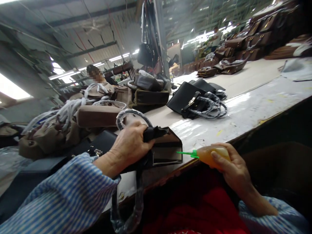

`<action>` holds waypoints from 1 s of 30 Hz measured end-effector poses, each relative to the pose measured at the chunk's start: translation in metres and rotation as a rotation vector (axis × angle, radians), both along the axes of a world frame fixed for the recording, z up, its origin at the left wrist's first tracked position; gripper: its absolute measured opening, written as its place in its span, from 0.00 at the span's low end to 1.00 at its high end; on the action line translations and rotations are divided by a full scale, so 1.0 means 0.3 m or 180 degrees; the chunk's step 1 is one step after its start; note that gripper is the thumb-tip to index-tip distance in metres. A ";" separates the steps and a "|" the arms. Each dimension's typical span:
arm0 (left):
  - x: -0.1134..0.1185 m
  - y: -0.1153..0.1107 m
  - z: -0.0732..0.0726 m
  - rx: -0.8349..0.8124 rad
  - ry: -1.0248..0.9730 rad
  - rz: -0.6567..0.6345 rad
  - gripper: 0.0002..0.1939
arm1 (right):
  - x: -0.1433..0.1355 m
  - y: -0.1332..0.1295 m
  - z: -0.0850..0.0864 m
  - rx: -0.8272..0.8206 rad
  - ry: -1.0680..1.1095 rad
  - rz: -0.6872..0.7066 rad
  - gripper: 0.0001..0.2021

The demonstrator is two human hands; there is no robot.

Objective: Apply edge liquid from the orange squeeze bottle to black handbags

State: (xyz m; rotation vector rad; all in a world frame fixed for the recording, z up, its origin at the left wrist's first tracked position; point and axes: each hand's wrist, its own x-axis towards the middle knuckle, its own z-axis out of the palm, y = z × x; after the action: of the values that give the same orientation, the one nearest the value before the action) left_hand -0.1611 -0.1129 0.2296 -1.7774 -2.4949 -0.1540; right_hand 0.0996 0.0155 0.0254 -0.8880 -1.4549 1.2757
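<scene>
Seeing nearest the camera, lower left of frame: a blue checked sleeve (63, 195). Finding the black bag (167, 152) at frame centre, lying near the front edge of the white table (243, 107), with the open end toward the right. Gripping it from above with the left hand (129, 143), pinching black material (156, 132) at the mouth between thumb and fingers. Wrapping the right hand (234, 165) around an amber bottle (214, 156), right of centre, and aiming the green nozzle (188, 153) leftward at that opening. Not making out contact or gap between tip and bag from this angle.

Judging the chief risk: stray liquid on the outer black surface, from squeezing too hard or drifting past the rim. Suspecting also a smear at the mouth, from loosening the pinch and letting the material flop back. Noting a plastic-wrapped strap (139, 191) hanging at lower centre; fearing a snag, and a slide off the table edge, from any backward tug. Fearing drips on the red garment (192, 208) below, from tipping the bottle.

Looking outward: seeing taupe bags (97, 117) crowding left of centre; suspecting knocks from a swinging forearm. Rating the finished-looking black bags (182, 97), upper right of centre, safer, for lying apart.
</scene>
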 end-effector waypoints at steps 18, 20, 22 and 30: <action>0.092 -0.041 -0.056 -0.0487 -0.0496 -0.0141 0.10 | 0.036 0.101 -0.106 0.0145 -0.1031 0.0082 0.25; 0.092 -0.054 -0.064 -0.0447 -0.0550 -0.0169 0.10 | 0.040 0.103 -0.109 0.0111 -0.1067 0.0189 0.25; 0.089 -0.070 -0.075 -0.0355 -0.0596 -0.0201 0.09 | 0.046 0.100 -0.112 0.0036 -0.1056 0.0430 0.24; 0.097 -0.130 -0.122 -0.0268 -0.0775 -0.0129 0.08 | 0.053 0.085 -0.106 0.0066 -0.1008 0.0262 0.24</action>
State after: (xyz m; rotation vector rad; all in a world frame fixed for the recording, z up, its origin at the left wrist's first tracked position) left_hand -0.1321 -0.1519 0.1930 -1.9508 -2.6658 -0.2885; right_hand 0.1156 0.0411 -0.0063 -1.0614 -1.7639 1.2160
